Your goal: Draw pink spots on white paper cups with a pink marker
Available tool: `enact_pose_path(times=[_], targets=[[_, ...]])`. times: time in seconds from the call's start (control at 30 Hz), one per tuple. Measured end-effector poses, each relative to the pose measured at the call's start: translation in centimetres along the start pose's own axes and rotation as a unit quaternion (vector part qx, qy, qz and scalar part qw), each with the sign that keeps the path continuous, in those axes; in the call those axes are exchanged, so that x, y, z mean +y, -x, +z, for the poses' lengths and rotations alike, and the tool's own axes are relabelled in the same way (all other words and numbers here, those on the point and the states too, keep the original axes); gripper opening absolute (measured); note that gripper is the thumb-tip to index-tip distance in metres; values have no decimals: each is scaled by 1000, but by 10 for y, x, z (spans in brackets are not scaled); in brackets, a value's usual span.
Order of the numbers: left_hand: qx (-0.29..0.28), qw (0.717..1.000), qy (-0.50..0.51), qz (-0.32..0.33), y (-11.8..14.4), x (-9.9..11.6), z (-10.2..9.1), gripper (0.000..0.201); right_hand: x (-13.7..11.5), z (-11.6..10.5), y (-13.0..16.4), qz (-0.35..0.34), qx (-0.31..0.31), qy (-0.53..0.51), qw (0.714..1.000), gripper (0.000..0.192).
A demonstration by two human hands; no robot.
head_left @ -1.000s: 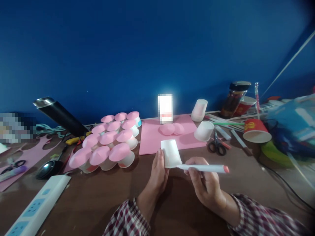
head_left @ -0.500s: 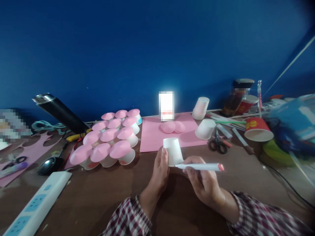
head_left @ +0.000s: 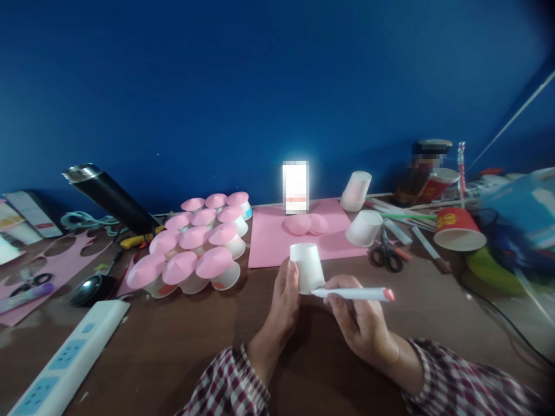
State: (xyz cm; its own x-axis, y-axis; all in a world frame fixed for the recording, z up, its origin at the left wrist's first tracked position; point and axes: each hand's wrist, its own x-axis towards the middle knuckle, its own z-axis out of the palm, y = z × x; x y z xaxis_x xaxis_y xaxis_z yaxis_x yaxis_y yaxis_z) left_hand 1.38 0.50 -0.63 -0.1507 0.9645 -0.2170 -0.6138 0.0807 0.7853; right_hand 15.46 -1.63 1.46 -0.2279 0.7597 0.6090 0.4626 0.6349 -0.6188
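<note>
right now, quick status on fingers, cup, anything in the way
Left fingers on white cup. Right fingers gripping marker. Marker tip at cup's lower edge. Nothing seen blocking between them.

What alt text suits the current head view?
A person's left hand holds an upside-down white cup; the right hand holds a marker, its tip at the cup's lower edge. Cups topped with pink cones stand left of a pink sheet.
</note>
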Motion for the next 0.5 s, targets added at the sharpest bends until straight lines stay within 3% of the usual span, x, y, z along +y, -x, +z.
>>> enact_pose_path(times=[0.23,0.5], targets=[[26,999,-37,10,1,3,-7,26,1,1,1,7,6,8,1000,10],[15,992,-114,53,1,5,-5,17,3,0,2,21,9,5,1000,11]])
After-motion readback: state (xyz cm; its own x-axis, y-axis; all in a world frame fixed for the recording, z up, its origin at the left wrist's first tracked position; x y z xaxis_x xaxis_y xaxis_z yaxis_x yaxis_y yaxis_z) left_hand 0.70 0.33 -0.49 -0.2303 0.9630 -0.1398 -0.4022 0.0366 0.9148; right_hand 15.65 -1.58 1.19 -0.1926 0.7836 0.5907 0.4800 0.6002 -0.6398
